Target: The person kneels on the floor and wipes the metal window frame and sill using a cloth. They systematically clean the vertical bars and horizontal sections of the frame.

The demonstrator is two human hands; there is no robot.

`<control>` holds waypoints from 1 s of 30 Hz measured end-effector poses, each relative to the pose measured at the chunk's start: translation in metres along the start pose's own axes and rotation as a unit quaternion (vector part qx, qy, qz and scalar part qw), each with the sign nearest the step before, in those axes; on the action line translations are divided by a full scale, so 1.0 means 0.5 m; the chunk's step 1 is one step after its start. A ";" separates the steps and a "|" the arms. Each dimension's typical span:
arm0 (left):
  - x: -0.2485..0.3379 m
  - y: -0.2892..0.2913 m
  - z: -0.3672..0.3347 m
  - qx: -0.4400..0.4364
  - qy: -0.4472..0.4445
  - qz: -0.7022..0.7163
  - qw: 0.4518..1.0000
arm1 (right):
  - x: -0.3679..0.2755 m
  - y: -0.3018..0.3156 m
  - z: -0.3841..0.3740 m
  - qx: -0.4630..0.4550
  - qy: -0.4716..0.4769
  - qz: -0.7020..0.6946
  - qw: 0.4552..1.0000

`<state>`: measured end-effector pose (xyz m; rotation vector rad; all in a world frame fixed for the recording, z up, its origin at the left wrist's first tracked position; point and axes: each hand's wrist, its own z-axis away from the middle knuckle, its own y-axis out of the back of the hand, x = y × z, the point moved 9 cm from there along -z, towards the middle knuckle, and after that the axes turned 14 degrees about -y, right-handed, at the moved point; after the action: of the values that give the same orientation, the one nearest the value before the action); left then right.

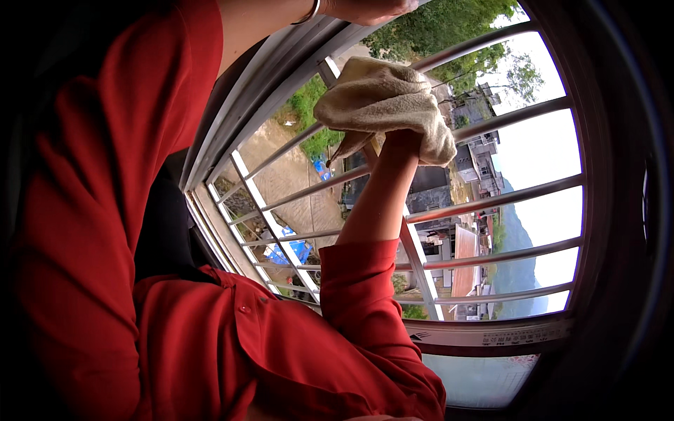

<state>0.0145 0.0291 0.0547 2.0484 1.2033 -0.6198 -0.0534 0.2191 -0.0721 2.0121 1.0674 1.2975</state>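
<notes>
Your right hand point(404, 142) is sitting under a crumpled cream towelling cloth point(382, 91), its fingers hidden, so I cannot tell how far they are closing; the cloth is draping over it, covering part of the silver metal window bars point(502, 198). Your left hand point(368, 7) is showing at the far edge, partly cut off, and I cannot tell whether it is gripping anything. Outside, bright blue sheeting point(293, 250) is lying to the left.
</notes>
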 end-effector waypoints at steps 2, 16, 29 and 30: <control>0.003 0.002 -0.011 0.041 0.004 0.011 0.999 | 0.015 -0.018 0.020 0.025 0.014 -0.334 0.942; 0.006 0.047 -0.003 0.169 -0.024 0.083 0.982 | 0.105 0.214 0.091 0.150 0.028 -0.864 0.480; -0.074 0.003 0.040 0.111 0.173 0.192 0.960 | 0.014 0.502 -0.116 0.224 0.296 -0.817 0.442; -0.067 -0.003 0.036 0.118 0.170 0.207 0.956 | 0.007 0.489 -0.119 0.216 0.303 -0.816 0.443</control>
<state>-0.0036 -0.0027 0.0650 2.5915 0.8604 -0.2198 -0.0242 0.0858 0.1396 -0.2250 2.6498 0.3905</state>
